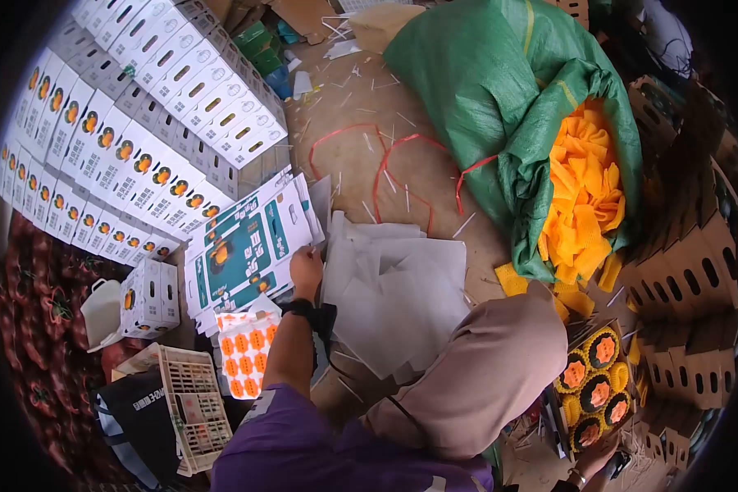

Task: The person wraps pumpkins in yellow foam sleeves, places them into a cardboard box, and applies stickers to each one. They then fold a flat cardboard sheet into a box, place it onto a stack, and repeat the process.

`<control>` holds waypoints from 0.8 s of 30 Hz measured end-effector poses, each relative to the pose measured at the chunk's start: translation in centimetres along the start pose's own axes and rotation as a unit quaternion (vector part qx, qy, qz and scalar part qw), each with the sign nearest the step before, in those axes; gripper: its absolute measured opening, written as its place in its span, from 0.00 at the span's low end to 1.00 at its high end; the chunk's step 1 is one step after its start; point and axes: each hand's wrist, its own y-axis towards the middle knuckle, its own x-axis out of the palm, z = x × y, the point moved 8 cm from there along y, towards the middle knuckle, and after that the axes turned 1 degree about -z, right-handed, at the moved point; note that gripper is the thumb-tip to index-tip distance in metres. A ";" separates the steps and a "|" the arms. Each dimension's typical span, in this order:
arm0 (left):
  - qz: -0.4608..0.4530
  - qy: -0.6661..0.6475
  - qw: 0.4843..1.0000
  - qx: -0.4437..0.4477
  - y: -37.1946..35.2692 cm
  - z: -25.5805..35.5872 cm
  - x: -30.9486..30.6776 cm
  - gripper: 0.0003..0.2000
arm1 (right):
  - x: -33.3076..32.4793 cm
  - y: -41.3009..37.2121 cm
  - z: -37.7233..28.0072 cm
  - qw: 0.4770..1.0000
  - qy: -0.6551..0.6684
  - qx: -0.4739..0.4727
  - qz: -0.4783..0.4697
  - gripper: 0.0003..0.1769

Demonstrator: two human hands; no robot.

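- Cartons (250, 246), flat and printed green and white, are lying in a loose pile ahead and to the left of the person.
- Left hand (307, 266) is resting at the pile's right edge, with a black band (301, 309) around the wrist.
- Its fingers are looking curled inward; whether they are pinching an edge or only pressing on it, I cannot tell.
- Right hand is not showing clearly as the person's own. Another hand (599, 456), seemingly a co-worker's, is reaching the lower end of a box of round goods (597, 394) with orange face stickers.
- Step in hand is seeming to be the handling of the topmost cartons, judging by where the left hand is sitting.
- Lifting one from here would be calling for a firm pinch on a single edge, as the layers are overlapping unevenly.
- White sheets (402, 287) are spreading just right of the pile, so any pull toward the knee (508, 344) would be needing some lift.
- Sticker sheet (243, 361) is lying just below the cartons, left of the forearm.
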 end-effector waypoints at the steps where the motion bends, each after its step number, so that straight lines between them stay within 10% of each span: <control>1: 0.021 0.018 0.999 -0.017 2.8 0.0 -0.5 0.14 | 0.4 0.3 3.3 0.998 -0.056 -0.011 -0.028 0.24; 8: -0.142 0.217 0.961 -0.094 12.3 -2.9 6.1 0.24 | -1.2 -2.6 7.3 0.990 0.090 0.091 -0.052 0.24; 13: -0.069 0.140 0.984 -0.083 15.5 -5.2 4.3 0.18 | -0.4 -2.6 6.3 0.988 0.109 0.088 -0.064 0.23; 15: -0.194 0.008 0.963 -0.184 15.5 -6.4 3.8 0.21 | 2.0 -1.3 5.8 0.987 0.119 0.083 -0.072 0.23; 24: 0.087 0.127 0.988 0.011 16.8 8.7 -15.0 0.12 | 5.7 1.7 5.6 0.964 0.216 0.117 -0.099 0.19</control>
